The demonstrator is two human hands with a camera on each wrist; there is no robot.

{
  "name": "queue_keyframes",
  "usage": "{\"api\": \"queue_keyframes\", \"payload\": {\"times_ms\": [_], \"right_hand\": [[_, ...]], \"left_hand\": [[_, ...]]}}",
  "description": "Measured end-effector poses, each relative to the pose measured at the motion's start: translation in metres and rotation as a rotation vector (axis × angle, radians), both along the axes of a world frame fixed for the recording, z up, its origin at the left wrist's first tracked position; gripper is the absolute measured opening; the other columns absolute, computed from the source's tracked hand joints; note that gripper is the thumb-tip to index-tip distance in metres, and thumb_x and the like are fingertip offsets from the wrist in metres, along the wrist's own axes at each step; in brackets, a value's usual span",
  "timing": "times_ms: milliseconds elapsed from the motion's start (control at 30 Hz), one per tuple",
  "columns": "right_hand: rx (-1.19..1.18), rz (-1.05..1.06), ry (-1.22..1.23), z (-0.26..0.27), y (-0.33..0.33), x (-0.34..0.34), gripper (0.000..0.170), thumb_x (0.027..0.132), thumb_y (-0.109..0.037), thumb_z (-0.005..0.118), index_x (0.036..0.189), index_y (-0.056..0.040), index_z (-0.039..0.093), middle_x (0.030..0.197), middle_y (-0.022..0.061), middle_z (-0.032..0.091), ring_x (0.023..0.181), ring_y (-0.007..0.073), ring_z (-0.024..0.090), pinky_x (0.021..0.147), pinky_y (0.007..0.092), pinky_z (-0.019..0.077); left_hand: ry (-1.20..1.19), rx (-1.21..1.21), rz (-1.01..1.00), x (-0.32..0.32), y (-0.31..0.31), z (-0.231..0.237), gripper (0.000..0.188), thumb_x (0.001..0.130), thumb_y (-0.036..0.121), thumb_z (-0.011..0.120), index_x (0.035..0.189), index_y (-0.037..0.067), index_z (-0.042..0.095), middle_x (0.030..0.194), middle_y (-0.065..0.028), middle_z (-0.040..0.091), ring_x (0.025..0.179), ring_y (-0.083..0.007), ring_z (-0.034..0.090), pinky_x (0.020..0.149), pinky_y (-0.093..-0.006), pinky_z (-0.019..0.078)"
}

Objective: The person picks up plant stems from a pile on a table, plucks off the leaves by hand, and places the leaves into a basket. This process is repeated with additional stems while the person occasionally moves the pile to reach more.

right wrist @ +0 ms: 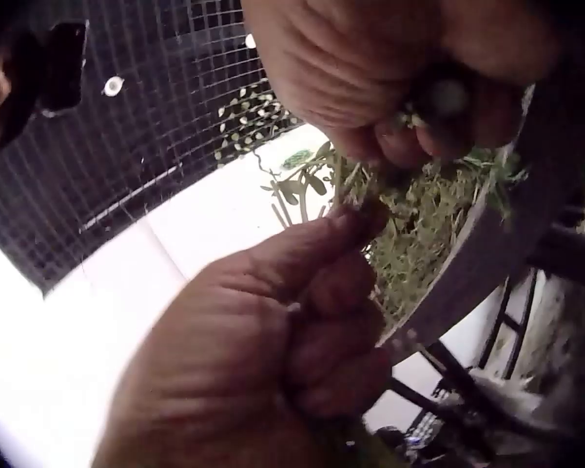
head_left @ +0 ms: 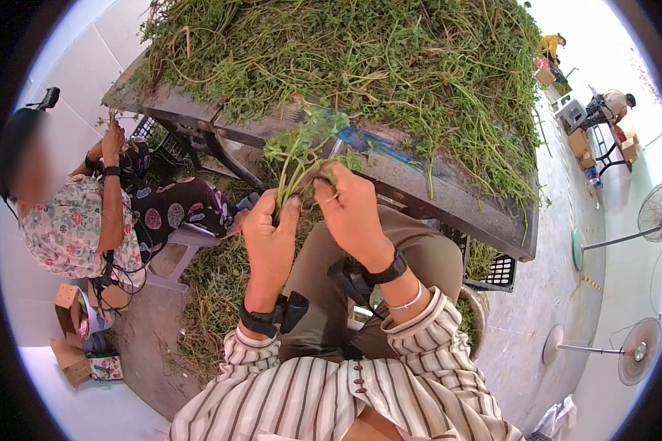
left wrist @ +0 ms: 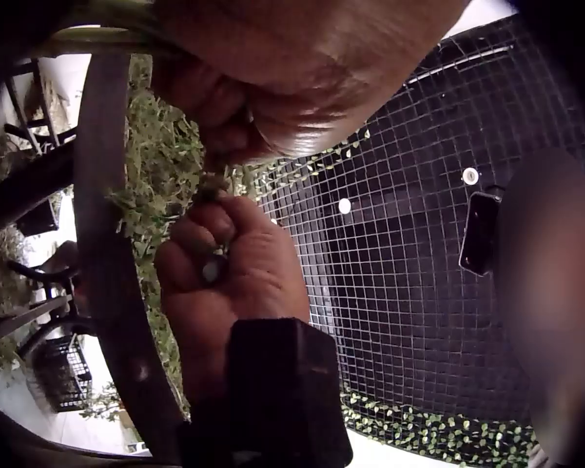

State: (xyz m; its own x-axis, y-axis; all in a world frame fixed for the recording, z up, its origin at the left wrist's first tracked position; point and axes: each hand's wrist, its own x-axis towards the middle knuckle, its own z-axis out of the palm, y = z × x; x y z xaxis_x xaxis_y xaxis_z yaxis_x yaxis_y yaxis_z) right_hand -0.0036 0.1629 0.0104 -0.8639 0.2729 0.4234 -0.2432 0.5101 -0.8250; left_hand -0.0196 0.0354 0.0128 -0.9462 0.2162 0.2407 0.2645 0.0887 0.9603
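Note:
A small bunch of green leafy stems [head_left: 301, 151] stands upright in front of the person, just off the table's near edge. The left hand [head_left: 270, 234] grips its lower stems between thumb and fingers. Close beside it, the right hand [head_left: 354, 217], with a ring on one finger, has curled fingers pinching at the same bunch. In the left wrist view, the right hand [left wrist: 236, 278] faces the left hand [left wrist: 292, 73], their fingertips close together. The right wrist view has the ringed right hand [right wrist: 390, 73] above the left hand [right wrist: 244, 341], with leaves between them.
A large heap of green stems [head_left: 346, 66] covers the dark table [head_left: 485, 213]. More cut greens [head_left: 213, 316] lie on the floor. At left another person [head_left: 81, 235] sits on a stool. A black crate [head_left: 502, 272] is under the table; fans [head_left: 640, 351] stand right.

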Motion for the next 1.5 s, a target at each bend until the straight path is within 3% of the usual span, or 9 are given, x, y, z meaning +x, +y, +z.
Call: {"api": "queue_keyframes", "payload": {"times_ms": [267,333,433,633,800,867,1100,1333,1500], "right_hand": [[-0.386,-0.217,0.025,0.005,0.036,-0.005,0.009,0.085,-0.009,0.049,0.086,-0.0013,0.055,0.061,0.0015,0.046,0.052,0.01,0.038,0.046,0.0252,0.0325],[-1.12,0.035,0.081,0.015,0.052,0.0,0.011,0.088,-0.011,0.048,0.09,-0.0039,0.057,0.062,-0.0042,0.041,0.052,0.0063,0.034,0.046,0.022,0.0281],[-1.318,0.287,0.023,0.011,0.049,0.002,0.008,0.09,-0.011,0.048,0.092,-0.0063,0.054,0.065,-0.0039,0.041,0.055,0.0049,0.036,0.045,0.0192,0.0264],[-1.322,0.281,-0.019,0.023,0.032,0.003,0.007,0.089,-0.014,0.049,0.09,-0.0088,0.054,0.07,-0.0038,0.043,0.057,0.0043,0.036,0.047,0.0185,0.0265],[-1.184,0.426,-0.108,0.003,0.031,-0.002,0.008,0.087,-0.012,0.05,0.092,-0.0066,0.054,0.075,-0.0024,0.05,0.058,0.0063,0.041,0.048,0.0196,0.0319],[-0.27,0.162,0.129,-0.002,0.017,-0.008,0.015,0.085,-0.008,0.051,0.099,-0.0049,0.054,0.078,0.0036,0.057,0.06,0.0167,0.052,0.053,0.0271,0.0419],[0.335,0.035,0.048,-0.001,0.004,-0.004,0.02,0.075,-0.004,0.055,0.094,-0.0027,0.052,0.083,0.0145,0.057,0.072,0.036,0.056,0.062,0.0402,0.0463],[0.24,-0.001,0.024,-0.003,0.005,-0.002,0.019,0.073,-0.006,0.058,0.09,-0.0021,0.052,0.078,0.0155,0.054,0.069,0.0332,0.056,0.059,0.0399,0.0442],[-0.672,0.01,0.049,0.01,0.046,0.001,0.013,0.081,-0.013,0.053,0.091,-0.0049,0.057,0.072,0.0011,0.053,0.056,0.0126,0.047,0.049,0.0258,0.0366]], "left_hand": [[0.009,-0.02,0.119,-0.003,-0.009,-0.002,0.01,0.086,0.009,0.055,0.087,0.0,0.058,0.067,0.0051,0.045,0.061,-0.0034,0.036,0.053,-0.0196,0.0309],[-0.024,-0.003,0.126,-0.006,-0.019,-0.009,0.01,0.087,0.01,0.055,0.087,0.0,0.058,0.067,0.0053,0.045,0.062,-0.0033,0.035,0.053,-0.0196,0.0307],[-0.084,0.086,0.156,-0.011,-0.025,-0.018,0.011,0.087,0.011,0.055,0.087,0.001,0.059,0.067,0.0059,0.045,0.062,-0.0032,0.035,0.053,-0.0196,0.0298],[-0.148,0.167,0.147,-0.015,-0.036,-0.019,0.017,0.089,0.013,0.054,0.098,-0.001,0.058,0.074,0.0013,0.055,0.06,-0.0042,0.052,0.061,-0.0204,0.0489],[-0.239,0.215,0.138,-0.009,-0.035,-0.011,0.016,0.088,0.013,0.054,0.097,0.001,0.06,0.068,0.0056,0.048,0.055,-0.0017,0.04,0.053,-0.0187,0.0357],[-0.253,0.219,0.143,-0.006,-0.033,-0.007,0.015,0.088,0.013,0.055,0.095,0.003,0.062,0.066,0.0096,0.042,0.055,0.0,0.031,0.047,-0.0175,0.0227],[-0.167,0.19,0.095,-0.007,-0.036,-0.01,0.019,0.086,0.018,0.058,0.099,0.003,0.06,0.066,0.0015,0.058,0.049,0.0009,0.044,0.041,-0.0143,0.0244],[-0.138,0.138,0.055,-0.001,-0.032,-0.003,0.018,0.087,0.018,0.058,0.096,0.002,0.061,0.067,0.0028,0.056,0.046,0.0005,0.033,0.041,-0.0168,0.0216],[-0.118,0.13,0.11,-0.007,-0.043,-0.004,0.017,0.087,0.016,0.056,0.093,0.001,0.06,0.071,0.0012,0.057,0.049,0.0002,0.036,0.045,-0.0155,0.0336]]}}
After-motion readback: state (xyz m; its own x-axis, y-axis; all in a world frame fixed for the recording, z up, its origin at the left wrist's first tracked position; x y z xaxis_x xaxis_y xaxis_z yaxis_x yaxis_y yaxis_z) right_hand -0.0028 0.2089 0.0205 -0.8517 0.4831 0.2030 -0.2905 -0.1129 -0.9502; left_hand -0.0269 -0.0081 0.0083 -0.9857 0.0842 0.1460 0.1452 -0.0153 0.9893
